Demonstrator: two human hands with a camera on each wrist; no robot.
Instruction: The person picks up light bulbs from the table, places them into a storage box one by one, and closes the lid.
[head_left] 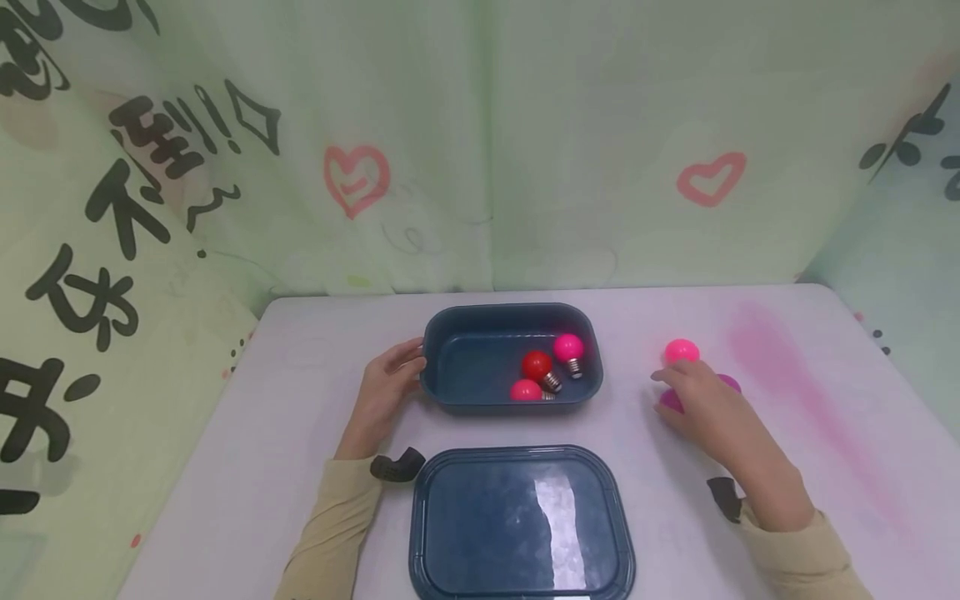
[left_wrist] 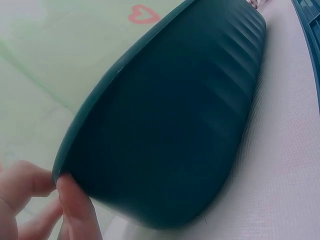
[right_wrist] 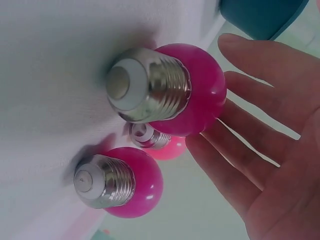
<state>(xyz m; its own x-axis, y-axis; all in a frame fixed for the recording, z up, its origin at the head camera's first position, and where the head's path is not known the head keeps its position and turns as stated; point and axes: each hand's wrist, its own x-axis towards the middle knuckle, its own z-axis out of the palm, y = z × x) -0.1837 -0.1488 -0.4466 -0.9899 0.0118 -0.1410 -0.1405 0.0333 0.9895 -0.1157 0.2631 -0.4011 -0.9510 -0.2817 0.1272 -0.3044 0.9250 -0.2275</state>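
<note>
Near the box (head_left: 472,358) — a blue lid (head_left: 487,525).

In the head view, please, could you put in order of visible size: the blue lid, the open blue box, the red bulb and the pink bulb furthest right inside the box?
1. Blue lid, though its near edge is cut off
2. Open blue box
3. Red bulb and pink bulb: too alike to rank

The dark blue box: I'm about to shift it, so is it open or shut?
Open. The head view shows three bulbs inside the dark blue box, nothing covering it; what looks like its lid lies in front.
</note>
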